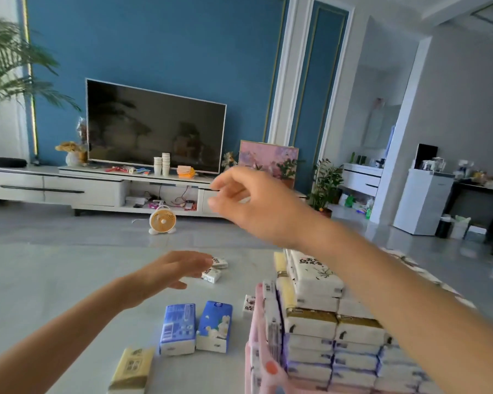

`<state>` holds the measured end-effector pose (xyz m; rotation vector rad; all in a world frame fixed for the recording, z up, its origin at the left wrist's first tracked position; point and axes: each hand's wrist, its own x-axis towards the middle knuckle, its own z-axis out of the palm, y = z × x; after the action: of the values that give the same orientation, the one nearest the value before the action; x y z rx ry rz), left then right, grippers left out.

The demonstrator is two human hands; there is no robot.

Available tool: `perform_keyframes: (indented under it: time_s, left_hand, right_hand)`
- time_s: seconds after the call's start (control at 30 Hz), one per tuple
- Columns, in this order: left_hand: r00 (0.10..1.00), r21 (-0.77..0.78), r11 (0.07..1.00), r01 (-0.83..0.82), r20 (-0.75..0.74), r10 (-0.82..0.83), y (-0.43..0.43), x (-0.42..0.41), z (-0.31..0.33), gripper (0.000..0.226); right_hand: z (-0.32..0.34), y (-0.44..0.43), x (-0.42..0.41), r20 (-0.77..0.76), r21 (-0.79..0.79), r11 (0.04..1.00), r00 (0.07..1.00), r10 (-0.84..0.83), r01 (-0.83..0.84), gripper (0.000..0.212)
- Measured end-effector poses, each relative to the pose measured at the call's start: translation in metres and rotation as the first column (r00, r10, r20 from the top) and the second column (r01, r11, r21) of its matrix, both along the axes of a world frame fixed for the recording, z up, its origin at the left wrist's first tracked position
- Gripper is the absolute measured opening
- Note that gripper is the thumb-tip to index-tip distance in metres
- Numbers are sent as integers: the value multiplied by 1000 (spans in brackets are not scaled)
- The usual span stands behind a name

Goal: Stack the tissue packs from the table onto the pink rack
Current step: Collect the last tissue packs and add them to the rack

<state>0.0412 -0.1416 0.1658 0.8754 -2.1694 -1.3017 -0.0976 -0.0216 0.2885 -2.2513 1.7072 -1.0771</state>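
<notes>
Fingers straight and released, my left hand reaches over the table just beside two small tissue packs, while my right hand, fingers loosely curled on nothing, hangs above the already stacked pink rack.

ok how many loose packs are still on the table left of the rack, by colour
white packs: 3
blue packs: 2
yellow pack: 1
total in view: 6

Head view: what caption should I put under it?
Left hand reaches toward small tissue packs; right hand hovers above the pink rack.
</notes>
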Motion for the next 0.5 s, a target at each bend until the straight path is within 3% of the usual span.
perform_keyframes:
  time_s: [0.1,0.13,0.3,0.43,0.5]
  left_hand:
    - [993,35,992,-118,-20,119,-3,21,-30,20]
    - [984,16,984,-177,-20,178,-6,31,-43,14]
    - [919,-106,940,-325,200,340,-44,87,-124,26]
    - [855,-61,855,-514,47,517,-58,103,-156,25]
    - [827,-5,828,-561,-37,561,-65,104,-168,20]
  right_hand:
    - [-71,-33,50,66,141,987,995,73,-81,23]
    - [-100,-45,61,88,214,974,995,52,-70,24]
    - [-209,-87,77,184,461,887,975,-126,28,28]
    - [-240,-125,62,188,448,859,913,-361,248,32]
    - [-247,-145,53,196,431,809,834,-517,400,33]
